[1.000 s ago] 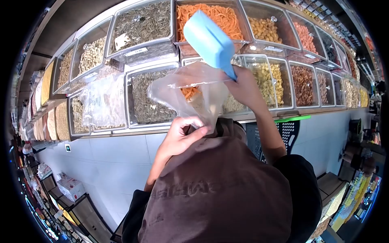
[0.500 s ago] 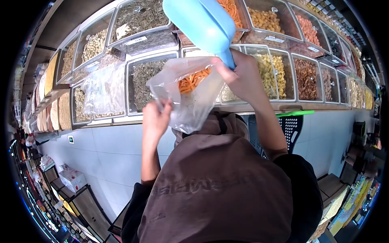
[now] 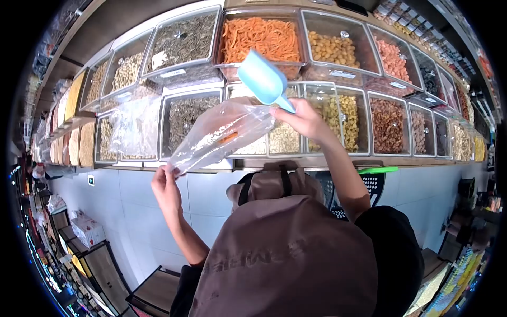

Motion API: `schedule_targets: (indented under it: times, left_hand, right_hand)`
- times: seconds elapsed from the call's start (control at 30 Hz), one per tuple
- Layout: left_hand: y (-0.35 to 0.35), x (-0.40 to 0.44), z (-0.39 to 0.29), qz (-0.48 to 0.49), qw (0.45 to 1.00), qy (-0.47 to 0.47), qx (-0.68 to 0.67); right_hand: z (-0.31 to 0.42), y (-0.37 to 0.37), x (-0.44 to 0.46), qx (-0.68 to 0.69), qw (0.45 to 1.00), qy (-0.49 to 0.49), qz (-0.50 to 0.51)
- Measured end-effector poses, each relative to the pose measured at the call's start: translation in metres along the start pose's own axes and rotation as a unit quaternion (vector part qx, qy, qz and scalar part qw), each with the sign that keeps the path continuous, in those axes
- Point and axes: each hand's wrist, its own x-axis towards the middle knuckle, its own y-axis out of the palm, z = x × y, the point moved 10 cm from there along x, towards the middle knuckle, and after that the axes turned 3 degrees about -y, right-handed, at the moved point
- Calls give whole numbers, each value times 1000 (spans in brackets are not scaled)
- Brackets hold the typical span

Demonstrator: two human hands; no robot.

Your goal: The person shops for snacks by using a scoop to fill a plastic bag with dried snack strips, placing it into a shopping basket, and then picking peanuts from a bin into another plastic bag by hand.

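Note:
My left hand (image 3: 168,191) pinches one end of a clear plastic bag (image 3: 211,127), which is stretched up and across toward my right hand. A few orange strips (image 3: 228,138) show through its middle. My right hand (image 3: 309,122) is closed around the handle of a light blue scoop (image 3: 262,79), with the bag's other end at its fingers. The scoop points up and left, its hollow facing me with nothing visible in it. Just beyond lies a bin of orange strips (image 3: 259,39).
Two rows of clear bins hold dark striped seeds (image 3: 185,39), yellow-brown pieces (image 3: 332,48), walnut-like pieces (image 3: 388,117) and other dry goods. Another plastic bag (image 3: 136,127) lies over bins at the left. A dark perforated basket with a green handle (image 3: 377,170) stands below the counter.
My left hand has moved left and down, pulling the bag out lengthwise. The scoop and my right hand have come lower, the scoop turning from its underside to its hollow side.

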Motion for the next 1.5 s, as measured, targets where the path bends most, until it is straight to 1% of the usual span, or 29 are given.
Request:
schedule_targets:
  times: [0.07, 0.13, 0.2, 0.27, 0.3, 0.33, 0.4, 0.43, 0.5, 0.57, 0.63, 0.7, 0.77, 0.8, 0.9, 0.93, 1.0, 1.03, 1.1, 1.13, 1.2, 1.23, 1.27, 1.33, 1.37, 1.4, 1.43, 1.47, 1.5]
  left_hand:
    - [9, -13, 12, 24, 998, -43, -29]
    - [18, -24, 10, 23, 997, -43, -60]
    - [31, -35, 2, 15, 997, -34, -63]
    - [48, -45, -7, 38, 998, -20, -44]
    - [54, -47, -7, 40, 998, -16, -55]
    - [61, -49, -8, 41, 997, -11, -66]
    - [69, -52, -16, 17, 997, -4, -76]
    - [70, -50, -12, 5, 995, -6, -98]
    - [73, -52, -8, -10, 993, -12, -118]
    - [66, -57, -25, -68, 984, 40, -159]
    - [61, -58, -36, -65, 981, 66, -168]
    - [56, -53, -46, -72, 959, 80, -261]
    - [47, -43, -61, -111, 940, 88, -312]
    - [44, -41, -74, -145, 929, 84, -330]
    - [69, -29, -139, 92, 874, 202, -432]
    - [75, -40, -155, 61, 886, 189, -419]
    - [95, -47, -170, 202, 856, 223, -420]
    - [97, -46, -166, 225, 852, 218, -419]
    - [108, -51, -162, 342, 786, 185, -481]
    - [109, -62, -166, 355, 779, 186, -483]
    - [90, -69, -147, 238, 835, 129, -478]
    - [93, -83, -158, 314, 828, 167, -433]
    - [97, -92, -151, 338, 805, 129, -470]
    - [118, -133, -163, 538, 688, 183, -452]
    - [120, -143, -141, 484, 763, 139, -405]
    - [122, -157, -125, 465, 793, 137, -369]
    - [126, -179, -109, 491, 797, 113, -332]
    - [135, -210, -95, 554, 770, 53, -312]
    - [134, -233, -101, 541, 788, 116, -269]
  right_hand:
    - [-5, -12, 15, -7, 1000, 17, 25]
    - [-17, -31, 24, -45, 991, 125, 4]
    - [22, -54, 37, -76, 990, 117, -30]
    - [7, -69, 82, -189, 978, 78, -37]
    - [5, -77, 97, -287, 949, 128, -30]
    - [29, -88, 106, -434, 892, 86, -96]
    - [55, -81, 110, -574, 804, -56, -145]
    - [53, -75, 109, -570, 807, -60, -141]
    - [38, -55, 95, -390, 914, -59, -93]
    - [15, -27, 52, -204, 970, -84, -105]
    - [-17, -19, -12, -100, 957, -178, -207]
    - [-77, -7, -71, -84, 963, -114, -229]
    - [-152, 10, -128, 15, 982, 50, -182]
    - [-152, 8, -151, -26, 989, 70, -125]
    - [-162, -30, -204, -110, 981, 95, -129]
    - [-150, -39, -214, -127, 981, 71, -128]
    - [-123, -52, -221, -173, 972, 48, -151]
    - [-110, -55, -222, -145, 973, 47, -174]
    - [-104, -54, -218, -119, 969, 62, -209]
    - [-99, -47, -216, -121, 965, 63, -223]
    - [-64, -32, -219, -131, 941, -43, -310]
    - [-57, -14, -215, -108, 949, -49, -291]
    - [-50, 5, -211, -84, 957, -55, -271]
    - [-43, 44, -213, -27, 972, -48, -228]
    - [-43, 59, -219, 13, 974, -40, -223]
    - [-43, 71, -227, 51, 975, -29, -215]
    - [-40, 78, -237, 17, 973, -44, -228]
    - [-40, 87, -247, -15, 969, -59, -238]
    - [-40, 94, -256, -5, 965, -63, -253]
